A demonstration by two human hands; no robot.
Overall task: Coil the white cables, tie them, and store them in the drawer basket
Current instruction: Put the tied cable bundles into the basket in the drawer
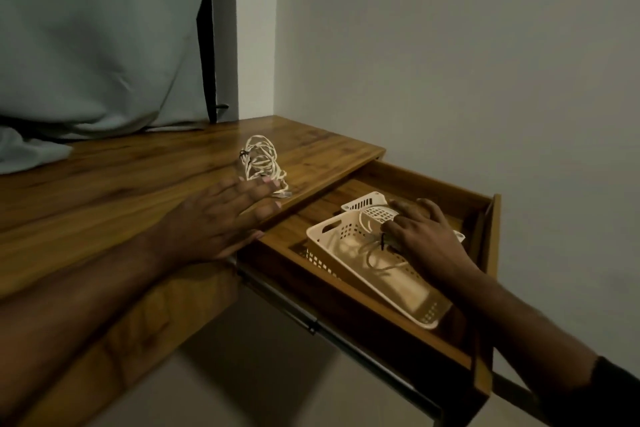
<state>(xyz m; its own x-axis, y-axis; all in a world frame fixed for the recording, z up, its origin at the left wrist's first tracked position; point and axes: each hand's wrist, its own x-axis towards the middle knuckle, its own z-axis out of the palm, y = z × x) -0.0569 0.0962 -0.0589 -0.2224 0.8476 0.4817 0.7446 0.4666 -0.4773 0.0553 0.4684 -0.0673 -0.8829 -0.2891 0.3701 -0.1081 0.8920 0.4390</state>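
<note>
Storing step — right hand [420, 236] grip lowers tied white cable coil [377, 246] into cream perforated plastic basket [332, 236]; left hand [221, 215] flat, ungripping, on wooden counter [104, 191] — next: fetch second tied cable bundle [261, 159].

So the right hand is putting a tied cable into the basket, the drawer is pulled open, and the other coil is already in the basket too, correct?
Not quite. The head view shows the other coil on the desktop by the left hand, not in the basket. Otherwise correct: right hand, tied cable, open drawer.
</note>
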